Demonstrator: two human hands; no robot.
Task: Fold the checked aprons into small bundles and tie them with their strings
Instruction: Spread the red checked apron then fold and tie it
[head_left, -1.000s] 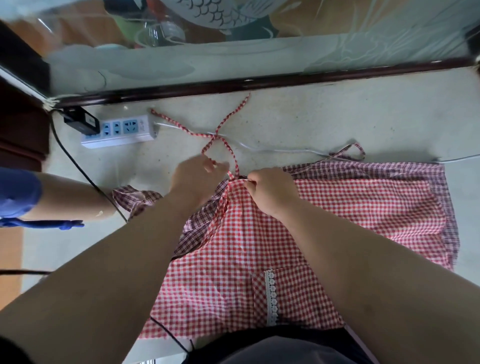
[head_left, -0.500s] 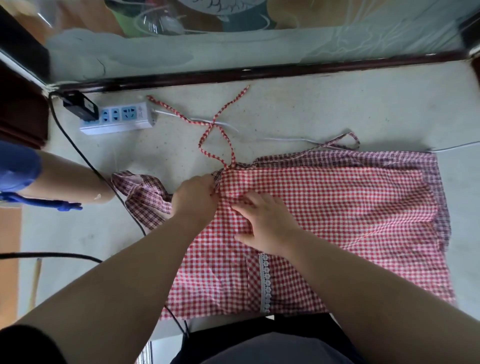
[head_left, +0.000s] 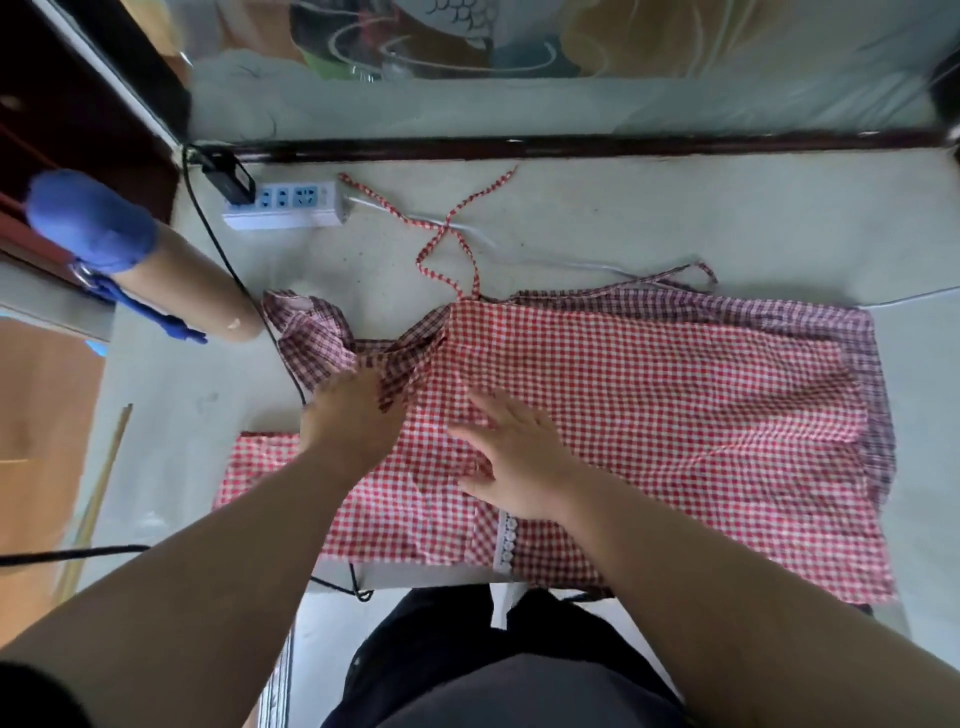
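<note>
A red-and-white checked apron (head_left: 649, 405) lies spread flat on the pale table (head_left: 675, 218), a lace-trimmed pocket (head_left: 506, 540) near the front edge. A darker maroon checked apron (head_left: 311, 332) lies under it, showing at the left and along the right edge. The red apron's strings (head_left: 452, 234) cross on the table behind it. My left hand (head_left: 353, 415) rests on the cloth at the left, where both aprons overlap, fingers hidden in the fabric. My right hand (head_left: 511, 452) lies flat on the red apron, fingers spread.
A white power strip (head_left: 285, 205) with a black plug sits at the back left, with black and white cables running across the table. Another person's forearm (head_left: 197, 291) in a blue sleeve rests at the left. A dark wooden rail borders the far edge.
Both hands left the top edge by the strings and slid toward me over the red apron. The right hand opened flat; the apron's left part now lies spread out.
</note>
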